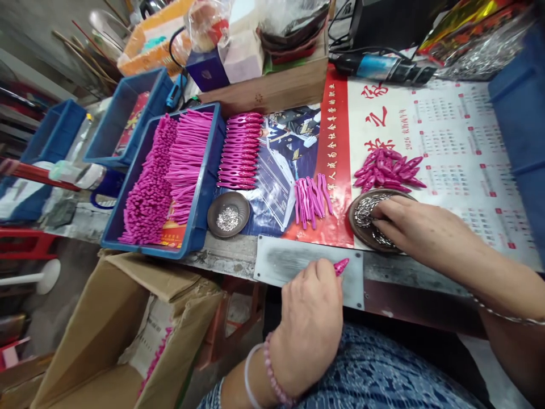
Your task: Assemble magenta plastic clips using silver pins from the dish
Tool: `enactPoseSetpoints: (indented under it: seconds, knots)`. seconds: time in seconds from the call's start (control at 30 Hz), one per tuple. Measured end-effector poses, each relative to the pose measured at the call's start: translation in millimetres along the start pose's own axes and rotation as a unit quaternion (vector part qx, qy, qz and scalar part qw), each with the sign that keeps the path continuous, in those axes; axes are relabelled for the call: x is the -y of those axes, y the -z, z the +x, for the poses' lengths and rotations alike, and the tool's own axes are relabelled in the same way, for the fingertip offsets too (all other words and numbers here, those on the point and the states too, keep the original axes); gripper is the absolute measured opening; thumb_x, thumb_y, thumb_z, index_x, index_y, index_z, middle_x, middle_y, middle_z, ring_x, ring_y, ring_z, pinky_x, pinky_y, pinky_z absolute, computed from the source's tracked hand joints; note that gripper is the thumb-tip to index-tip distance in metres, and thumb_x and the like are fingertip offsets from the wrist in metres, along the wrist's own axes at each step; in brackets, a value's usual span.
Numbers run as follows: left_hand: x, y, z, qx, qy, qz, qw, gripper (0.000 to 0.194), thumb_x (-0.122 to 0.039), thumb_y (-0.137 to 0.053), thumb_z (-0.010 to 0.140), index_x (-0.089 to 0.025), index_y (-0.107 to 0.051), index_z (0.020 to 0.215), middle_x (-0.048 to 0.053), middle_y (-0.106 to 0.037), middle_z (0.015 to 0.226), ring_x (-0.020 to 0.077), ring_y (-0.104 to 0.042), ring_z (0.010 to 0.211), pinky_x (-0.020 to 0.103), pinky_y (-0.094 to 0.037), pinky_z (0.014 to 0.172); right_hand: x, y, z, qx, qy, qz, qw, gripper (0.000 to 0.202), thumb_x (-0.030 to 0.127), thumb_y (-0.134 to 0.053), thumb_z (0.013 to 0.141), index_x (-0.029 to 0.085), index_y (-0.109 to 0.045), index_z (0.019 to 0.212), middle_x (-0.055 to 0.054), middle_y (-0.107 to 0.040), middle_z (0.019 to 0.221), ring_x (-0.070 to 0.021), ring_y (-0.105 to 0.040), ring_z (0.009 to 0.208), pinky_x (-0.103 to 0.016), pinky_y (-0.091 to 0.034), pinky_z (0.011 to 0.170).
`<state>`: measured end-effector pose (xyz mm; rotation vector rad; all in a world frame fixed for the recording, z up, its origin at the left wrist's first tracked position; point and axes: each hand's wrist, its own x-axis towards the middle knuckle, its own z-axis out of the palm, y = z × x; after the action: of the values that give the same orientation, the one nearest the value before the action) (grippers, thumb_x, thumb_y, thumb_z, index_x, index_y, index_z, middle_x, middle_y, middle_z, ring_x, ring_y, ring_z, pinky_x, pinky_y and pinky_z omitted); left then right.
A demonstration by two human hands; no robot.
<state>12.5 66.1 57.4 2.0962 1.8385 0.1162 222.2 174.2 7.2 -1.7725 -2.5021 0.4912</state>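
The tabletop (238, 258) runs across the view, covered at its middle and right by a printed wall calendar (447, 136) with red characters. Below its near edge at the left stands an open cardboard box (106, 318). On the tabletop's left sits a blue plastic bin (200, 210) packed with magenta plastic clip halves (166, 170), with more blue bins behind it to the far left. A wooden box (276, 88) lies along the far edge behind the bin.

Just right of the bin lies a neat row of assembled magenta clips (239, 150). On the calendar's right part is a loose heap of magenta clip pieces (387, 170), and to its left, nearer the middle, a small bunch of slender magenta pieces (310, 196). A grey metal plate (293, 267) is fixed at the tabletop's near edge.

A round brown dish (361, 224) holds shiny metal springs (368, 207) just near the heap; a smaller brown dish (229, 213) with a few bits of metal stands beside the bin's near right corner.

The right hand (409, 224) rests in the larger dish, fingers bent down among the springs; whether it has hold of one is hidden. The left hand (310, 324) is closed, over the near edge by the metal plate, pinching a single magenta clip piece (341, 266) whose tip pokes out past the fingers above the plate.
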Motion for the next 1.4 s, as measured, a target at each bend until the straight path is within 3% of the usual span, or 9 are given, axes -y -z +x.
enactPoseSetpoints:
  seconds: [0.2,0.3,0.4,0.47,0.57,0.73,0.8,1.13,1.4]
  knots:
    - [5,2.4,4,0.058,0.025,-0.048,0.997,0.020,-0.031,-0.040,0.100,-0.020,-0.054,0.091,0.008,-0.065,0.082,0.0255,-0.061,0.073,0.038,-0.032,0.060,-1,-2,0,-0.031,-0.002,0.029,0.999,0.032,0.043,-0.031,0.093,0.022,-0.052,0.081,-0.009,-0.062,0.086,-0.0260,-0.061,0.074,-0.034,-0.038,0.058]
    - [9,3.9,4,0.075,0.038,-0.139,0.987,0.019,-0.030,-0.041,0.099,-0.019,-0.055,0.093,0.009,-0.066,0.085,0.0251,-0.061,0.077,0.039,-0.036,0.065,0,0,0,-0.045,-0.005,0.046,0.998,0.035,0.045,-0.032,0.093,0.022,-0.056,0.083,-0.010,-0.064,0.086,-0.0268,-0.062,0.074,-0.035,-0.040,0.061]
    - [15,5.9,3,0.068,0.039,-0.294,0.953,0.015,-0.032,-0.049,0.096,-0.020,-0.058,0.095,0.004,-0.066,0.083,0.0197,-0.058,0.074,0.036,-0.039,0.068,2,3,-1,-0.055,-0.004,0.067,0.996,0.033,0.044,-0.035,0.091,0.021,-0.057,0.083,-0.010,-0.065,0.084,-0.0272,-0.061,0.072,-0.037,-0.041,0.063]
    - [18,6.2,3,0.079,0.059,-0.406,0.908,0.014,-0.033,-0.056,0.092,-0.020,-0.060,0.092,0.000,-0.061,0.075,0.0150,-0.053,0.068,0.032,-0.039,0.065,4,5,-2,-0.060,-0.007,0.085,0.994,0.032,0.044,-0.038,0.090,0.021,-0.057,0.081,-0.010,-0.065,0.080,-0.0262,-0.060,0.068,-0.037,-0.041,0.063]
    - [24,1.7,3,0.148,0.124,-0.587,0.786,0.018,-0.036,-0.064,0.087,-0.018,-0.059,0.087,-0.003,-0.055,0.065,0.0085,-0.044,0.053,0.024,-0.032,0.051,5,8,-4,-0.073,-0.015,0.119,0.990,0.028,0.044,-0.042,0.086,0.021,-0.057,0.077,-0.008,-0.065,0.072,-0.0241,-0.060,0.063,-0.036,-0.041,0.061]
    - [33,-13.1,4,0.242,0.160,-0.839,0.459,0.027,-0.037,-0.074,0.079,-0.014,-0.060,0.084,-0.005,-0.049,0.057,0.0018,-0.031,0.039,0.018,-0.014,0.038,9,13,-7,-0.104,-0.041,0.184,0.977,0.034,0.052,-0.047,0.083,0.022,-0.058,0.072,-0.005,-0.064,0.062,-0.0208,-0.058,0.055,-0.034,-0.040,0.058]
    - [35,-16.1,4,0.257,0.166,-0.868,0.390,0.027,-0.036,-0.074,0.078,-0.013,-0.062,0.085,-0.006,-0.044,0.058,0.0011,-0.026,0.039,0.016,-0.014,0.038,9,13,-8,-0.117,-0.058,0.211,0.969,0.037,0.055,-0.050,0.082,0.022,-0.059,0.070,-0.003,-0.062,0.059,-0.0194,-0.055,0.051,-0.034,-0.038,0.055]
    - [25,-23.2,1,0.286,0.205,-0.893,0.281,0.017,-0.028,-0.065,0.086,-0.010,-0.065,0.085,-0.005,-0.037,0.062,0.0023,-0.023,0.044,0.011,-0.019,0.038,0,9,-10,-0.086,-0.083,0.423,0.898,0.041,0.056,-0.069,0.073,0.017,-0.065,0.085,-0.005,-0.066,0.067,-0.0178,-0.060,0.057,-0.032,-0.049,0.053]
    - [24,-27.8,6,0.265,0.209,-0.902,0.269,0.018,-0.027,-0.064,0.087,-0.010,-0.065,0.088,-0.005,-0.039,0.061,0.0017,-0.025,0.042,0.011,-0.021,0.038,35,24,-38,0.068,-0.035,0.633,0.770,0.025,0.042,-0.077,0.080,0.019,-0.074,0.089,-0.005,-0.070,0.070,-0.0162,-0.064,0.065,-0.027,-0.054,0.060]
